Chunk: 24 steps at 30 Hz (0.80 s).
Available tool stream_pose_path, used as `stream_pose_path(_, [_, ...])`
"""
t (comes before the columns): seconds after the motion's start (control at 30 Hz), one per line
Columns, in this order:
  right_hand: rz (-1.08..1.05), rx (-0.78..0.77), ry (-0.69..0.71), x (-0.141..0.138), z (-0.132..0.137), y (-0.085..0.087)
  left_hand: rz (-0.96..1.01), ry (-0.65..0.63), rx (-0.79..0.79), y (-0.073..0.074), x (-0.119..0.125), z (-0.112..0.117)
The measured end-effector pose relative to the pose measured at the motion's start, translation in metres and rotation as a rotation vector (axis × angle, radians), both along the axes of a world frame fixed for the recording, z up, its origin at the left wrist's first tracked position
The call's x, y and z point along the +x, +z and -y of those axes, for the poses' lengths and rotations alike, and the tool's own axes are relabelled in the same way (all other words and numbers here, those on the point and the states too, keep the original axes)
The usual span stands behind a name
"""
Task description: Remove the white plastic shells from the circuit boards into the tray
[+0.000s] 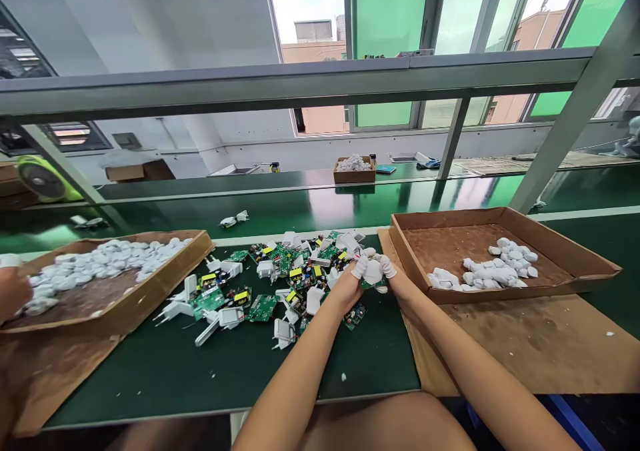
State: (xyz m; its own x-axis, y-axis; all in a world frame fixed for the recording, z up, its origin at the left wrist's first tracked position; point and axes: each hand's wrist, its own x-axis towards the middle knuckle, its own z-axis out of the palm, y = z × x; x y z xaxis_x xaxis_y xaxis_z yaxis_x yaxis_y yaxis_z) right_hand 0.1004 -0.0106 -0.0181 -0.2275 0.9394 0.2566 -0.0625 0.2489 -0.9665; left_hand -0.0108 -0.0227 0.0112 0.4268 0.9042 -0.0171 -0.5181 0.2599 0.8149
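Surface [150,384], green, strewn with circuit boards [263,308]; windows [390,21] behind.
Left hand [351,283], right hand [395,279] grip white piece [373,272] between; cardboard tray [435,237] right.

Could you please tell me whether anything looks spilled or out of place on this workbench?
Slightly: a small white scrap lies alone on the green work surface near its front edge, and another scrap on the cardboard at right. Two white pieces also lie beyond the main pile, apart from it.

Bright, partly green windows [390,21] stand behind the metal beam [300,87] facing me; a white wall [220,24] rises behind it, a green bench [285,204] below it.
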Motion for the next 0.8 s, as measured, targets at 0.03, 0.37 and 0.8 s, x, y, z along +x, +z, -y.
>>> stream_pose_path(0.03, [0.032,-0.004,0.000,0.000,0.000,0.001,0.010,0.018,-0.038,0.001,0.001,0.000])
stream_pose_path(0.37, [0.050,-0.163,0.156,-0.005,0.008,0.013,-0.069,0.175,-0.154,-0.005,0.003,-0.005])
stream_pose_path(0.8, [-0.080,-0.179,0.261,-0.011,0.011,0.010,-0.099,0.182,-0.109,-0.011,0.000,-0.009])
